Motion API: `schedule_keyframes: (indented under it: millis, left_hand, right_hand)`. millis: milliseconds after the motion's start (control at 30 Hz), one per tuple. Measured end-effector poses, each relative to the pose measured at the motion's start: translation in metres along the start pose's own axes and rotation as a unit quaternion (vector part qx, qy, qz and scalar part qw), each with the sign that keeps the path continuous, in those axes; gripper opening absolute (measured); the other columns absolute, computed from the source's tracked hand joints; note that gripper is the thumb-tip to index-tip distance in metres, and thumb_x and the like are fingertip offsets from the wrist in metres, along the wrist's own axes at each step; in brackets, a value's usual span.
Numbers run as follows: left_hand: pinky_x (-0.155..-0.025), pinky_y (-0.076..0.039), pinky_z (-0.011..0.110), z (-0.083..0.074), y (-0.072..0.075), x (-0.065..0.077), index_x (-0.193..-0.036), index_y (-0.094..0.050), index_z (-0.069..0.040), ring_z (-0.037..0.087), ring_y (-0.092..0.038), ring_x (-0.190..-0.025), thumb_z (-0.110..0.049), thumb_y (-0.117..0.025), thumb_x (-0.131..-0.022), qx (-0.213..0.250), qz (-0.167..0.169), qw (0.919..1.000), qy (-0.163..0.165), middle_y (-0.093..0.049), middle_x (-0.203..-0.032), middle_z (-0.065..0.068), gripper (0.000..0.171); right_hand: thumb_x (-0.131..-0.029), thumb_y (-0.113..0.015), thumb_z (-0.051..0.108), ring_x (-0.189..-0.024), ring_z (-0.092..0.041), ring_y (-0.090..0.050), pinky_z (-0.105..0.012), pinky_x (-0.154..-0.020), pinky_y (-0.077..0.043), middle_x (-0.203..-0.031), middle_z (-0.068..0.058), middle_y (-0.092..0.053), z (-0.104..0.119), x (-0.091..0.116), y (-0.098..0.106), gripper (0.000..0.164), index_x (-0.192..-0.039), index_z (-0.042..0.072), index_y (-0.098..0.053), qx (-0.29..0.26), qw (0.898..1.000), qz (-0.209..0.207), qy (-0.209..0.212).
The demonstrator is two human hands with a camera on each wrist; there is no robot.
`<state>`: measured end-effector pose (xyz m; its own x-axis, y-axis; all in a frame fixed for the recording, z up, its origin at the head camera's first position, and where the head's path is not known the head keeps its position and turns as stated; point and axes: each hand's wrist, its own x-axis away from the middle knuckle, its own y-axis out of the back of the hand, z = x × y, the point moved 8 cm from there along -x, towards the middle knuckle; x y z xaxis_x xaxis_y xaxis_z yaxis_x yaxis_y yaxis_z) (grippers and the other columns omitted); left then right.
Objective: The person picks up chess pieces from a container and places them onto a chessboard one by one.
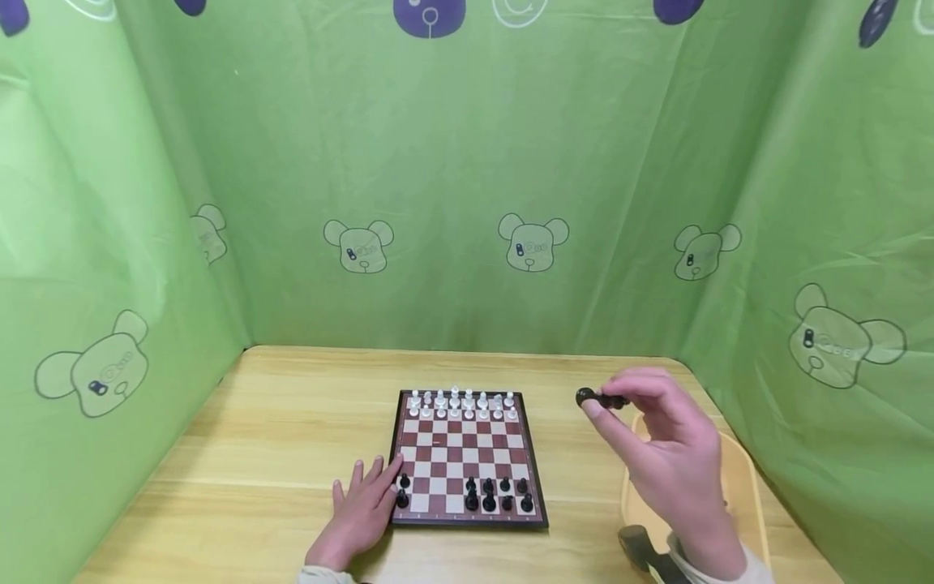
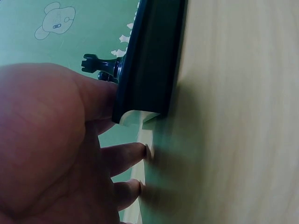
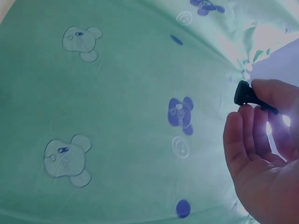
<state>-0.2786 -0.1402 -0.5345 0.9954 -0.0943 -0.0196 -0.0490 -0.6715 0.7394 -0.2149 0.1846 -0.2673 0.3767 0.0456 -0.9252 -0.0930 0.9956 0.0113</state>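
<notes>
Pinching a black chess piece (image 1: 585,396) sideways in the right hand's (image 1: 674,454) fingers, up off the desk (image 1: 292,397), right of the chessboard (image 1: 454,456), base-out, prob to leave that end free. Resting the left hand (image 1: 362,504), fingers spread, against the board's left edge, likely steadying it.

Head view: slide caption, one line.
Right hand pinches a glossy black chess piece; left hand touches the brown-and-white checkered chessboard.

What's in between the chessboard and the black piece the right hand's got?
In the head view, only bare table shows between the chessboard and the black piece in the right hand.
</notes>
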Motion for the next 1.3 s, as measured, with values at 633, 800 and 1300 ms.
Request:
schedule_keyframes:
  millis: [633,800,1300]
  left_hand:
    - [-0.112,0.005,0.081,0.001,-0.001,0.001,-0.155,-0.049,-0.015,0.06,-0.014,-0.149,-0.023,-0.047,-0.108,0.011,-0.019,0.9997,-0.01,-0.035,-0.16,0.029,0.047]
    - [-0.113,0.005,0.08,0.002,-0.001,0.0,-0.155,-0.049,-0.016,0.059,-0.013,-0.15,-0.022,-0.047,-0.109,0.009,-0.011,0.9999,-0.002,-0.035,-0.161,0.028,0.047]
    - [-0.113,0.003,0.08,0.0,0.001,0.001,-0.157,-0.047,-0.017,0.058,-0.013,-0.151,-0.023,-0.046,-0.109,-0.005,0.002,1.0,0.003,-0.035,-0.162,0.026,0.048]
  right_hand:
    - [-0.085,-0.082,-0.002,-0.105,-0.021,-0.068,-0.025,-0.092,-0.058,-0.107,-0.013,-0.069,0.002,-0.008,-0.046,0.04,-0.097,-0.023,-0.051,-0.022,0.998,0.004,0.053]
    - [-0.092,-0.079,0.007,-0.1,-0.016,-0.068,-0.023,-0.089,-0.058,-0.103,-0.019,-0.068,-0.008,-0.007,-0.07,0.037,-0.098,-0.019,-0.055,0.022,0.996,0.061,0.067]
    - [-0.081,-0.075,-0.009,-0.091,-0.022,-0.069,-0.025,-0.085,-0.06,-0.103,-0.014,-0.067,-0.05,0.021,-0.108,0.031,-0.109,-0.006,-0.061,0.09,0.986,0.133,0.035]
